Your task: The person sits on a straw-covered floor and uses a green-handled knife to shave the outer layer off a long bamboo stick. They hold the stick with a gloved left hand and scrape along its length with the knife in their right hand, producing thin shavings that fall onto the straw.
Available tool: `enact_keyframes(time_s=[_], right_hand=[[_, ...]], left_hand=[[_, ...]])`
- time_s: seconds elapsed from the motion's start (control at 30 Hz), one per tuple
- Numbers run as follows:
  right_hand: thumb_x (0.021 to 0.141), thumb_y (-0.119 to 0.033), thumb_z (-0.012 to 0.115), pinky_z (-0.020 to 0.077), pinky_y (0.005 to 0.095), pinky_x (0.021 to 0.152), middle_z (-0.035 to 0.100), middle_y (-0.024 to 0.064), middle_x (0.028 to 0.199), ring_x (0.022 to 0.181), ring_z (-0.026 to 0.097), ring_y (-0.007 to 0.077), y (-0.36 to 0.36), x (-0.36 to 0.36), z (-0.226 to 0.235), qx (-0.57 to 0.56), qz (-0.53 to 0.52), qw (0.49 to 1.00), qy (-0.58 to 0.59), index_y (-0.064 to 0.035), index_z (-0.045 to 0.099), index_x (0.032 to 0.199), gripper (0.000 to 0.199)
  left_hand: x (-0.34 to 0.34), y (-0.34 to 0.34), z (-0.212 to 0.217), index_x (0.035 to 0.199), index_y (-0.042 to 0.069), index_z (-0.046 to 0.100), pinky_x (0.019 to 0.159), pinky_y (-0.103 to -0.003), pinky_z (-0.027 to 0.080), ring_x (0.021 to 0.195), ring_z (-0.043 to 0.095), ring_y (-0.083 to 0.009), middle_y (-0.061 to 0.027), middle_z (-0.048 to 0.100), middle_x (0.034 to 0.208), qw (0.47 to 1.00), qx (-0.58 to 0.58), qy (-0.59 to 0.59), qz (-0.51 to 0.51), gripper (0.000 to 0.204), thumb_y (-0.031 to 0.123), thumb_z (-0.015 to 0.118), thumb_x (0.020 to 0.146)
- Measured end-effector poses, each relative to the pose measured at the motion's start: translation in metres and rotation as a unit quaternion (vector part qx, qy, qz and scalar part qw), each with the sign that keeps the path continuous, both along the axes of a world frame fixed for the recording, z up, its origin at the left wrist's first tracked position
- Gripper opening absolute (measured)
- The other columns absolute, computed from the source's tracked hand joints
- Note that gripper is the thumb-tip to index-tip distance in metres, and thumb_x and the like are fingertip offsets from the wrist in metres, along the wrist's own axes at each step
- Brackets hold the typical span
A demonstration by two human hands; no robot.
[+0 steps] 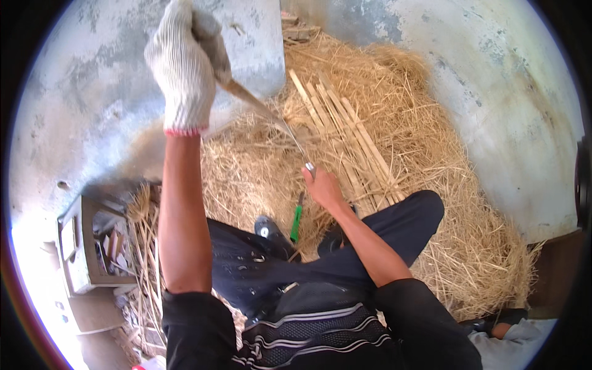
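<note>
My left hand, in a white knitted glove with a red cuff edge, is raised at the upper left. It is closed around one end of a bamboo strip, which slants down to the right. Lower, near the middle, my bare right hand grips a knife by its handle. The thin blade points up and left and meets the strip's lower end; the exact contact is hard to make out. A green-handled tool lies on the straw between my shoes.
Several pale bamboo strips lie side by side on a wide layer of straw. Bare walls rise around it. At the left stand a worn box-like frame and a bundle of thin sticks. Part of another person shows lower right.
</note>
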State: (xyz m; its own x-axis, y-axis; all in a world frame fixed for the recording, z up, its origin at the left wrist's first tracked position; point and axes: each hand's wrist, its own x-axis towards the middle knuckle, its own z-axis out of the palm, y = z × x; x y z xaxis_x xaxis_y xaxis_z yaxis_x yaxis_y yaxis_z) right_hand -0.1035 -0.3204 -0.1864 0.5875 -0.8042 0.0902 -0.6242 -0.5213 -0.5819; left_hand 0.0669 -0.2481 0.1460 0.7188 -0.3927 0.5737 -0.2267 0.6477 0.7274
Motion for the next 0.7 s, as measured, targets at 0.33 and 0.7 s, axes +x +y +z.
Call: enact_keyframes(time_s=[0.33, 0.7], right_hand=[[0.101, -0.050, 0.043, 0.0342, 0.0258, 0.035, 0.041, -0.0035, 0.053, 0.038, 0.036, 0.0075, -0.013, 0.000, 0.092, 0.419, 0.006, 0.899, -0.128, -0.0106, 0.047, 0.072, 0.048], [0.098, -0.045, 0.048, 0.0517, 0.0411, 0.058, 0.064, 0.0223, 0.071, 0.062, 0.065, 0.0309, -0.050, -0.018, -0.094, 0.108, 0.025, 0.988, 0.106, 0.0034, 0.063, 0.098, 0.051]], left_hand=[[0.023, 0.006, -0.004, 0.068, 0.009, 0.045, 0.032, -0.031, 0.026, 0.036, 0.032, -0.0143, -0.0025, 0.039, 0.053, 0.999, 0.011, 0.028, -0.018, 0.037, 0.032, 0.049, 0.097], [0.016, -0.006, -0.016, 0.066, 0.010, 0.045, 0.029, -0.029, 0.025, 0.034, 0.031, -0.0128, -0.0020, 0.039, 0.050, 0.999, 0.030, 0.006, -0.023, 0.034, 0.027, 0.047, 0.095]])
